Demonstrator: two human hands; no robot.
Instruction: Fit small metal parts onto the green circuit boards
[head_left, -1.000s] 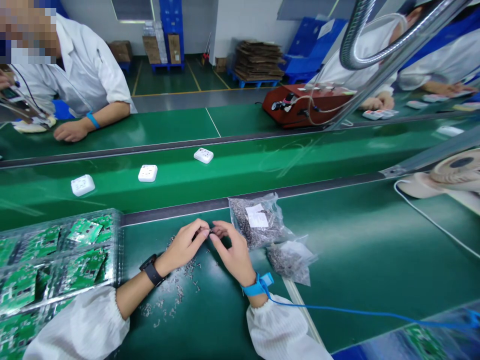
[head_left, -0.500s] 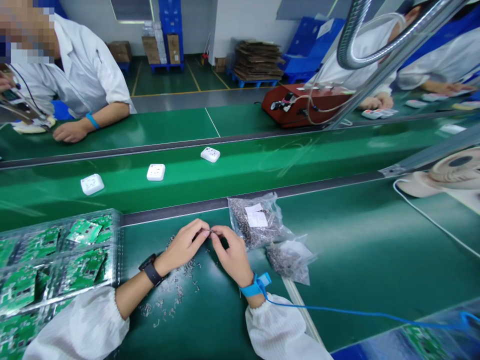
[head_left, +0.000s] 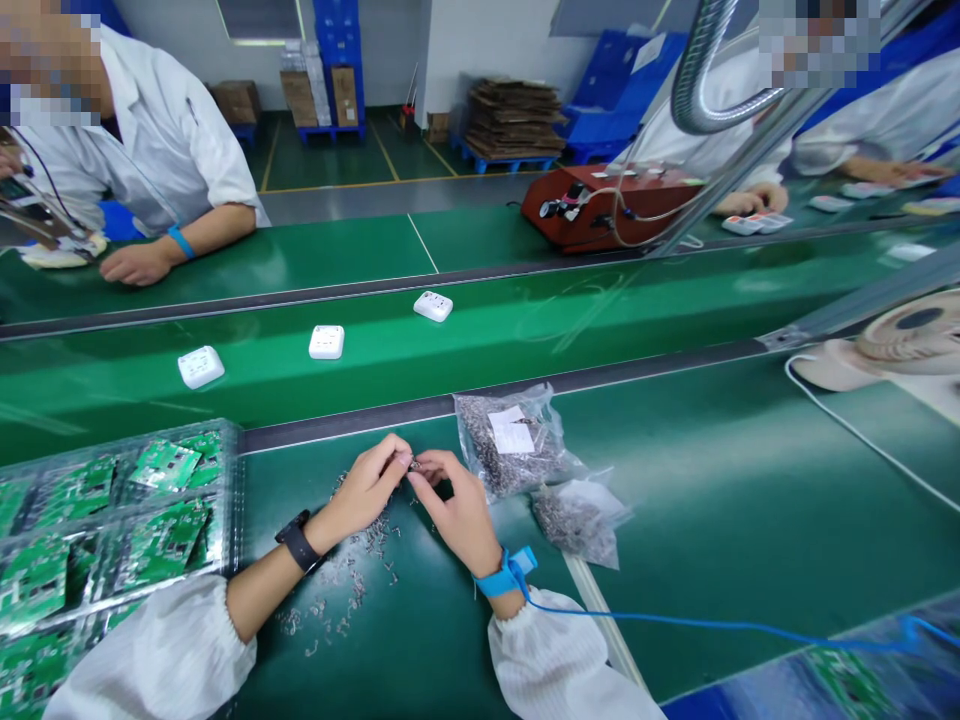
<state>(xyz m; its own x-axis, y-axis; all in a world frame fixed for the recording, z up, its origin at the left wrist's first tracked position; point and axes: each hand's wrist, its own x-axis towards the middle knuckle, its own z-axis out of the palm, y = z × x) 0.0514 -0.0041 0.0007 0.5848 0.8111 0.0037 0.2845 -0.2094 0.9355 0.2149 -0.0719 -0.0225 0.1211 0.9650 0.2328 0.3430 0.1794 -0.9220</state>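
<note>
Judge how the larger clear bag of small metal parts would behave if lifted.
Probably floppy: the larger clear plastic bag of small grey metal parts lies slumped and crumpled. Likely heavy for its size, being packed full. Unlikely to roll.

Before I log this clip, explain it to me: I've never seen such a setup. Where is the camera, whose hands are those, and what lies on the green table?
No machine works here: a person works bare-handed, and the one camera sits on that person's head, looking forward and down. The left hand, above a black watch, and the right hand, above a blue wrist strap with a cord, meet fingertip to fingertip, pinching a small metal part between them. Below them, loose metal pieces lie scattered on the green mat. To the right lie two clear bags of small grey pieces; to the left, clear trays of green circuit boards. Beyond, a conveyor belt carries three white sockets, and other people work on its far side.
</note>
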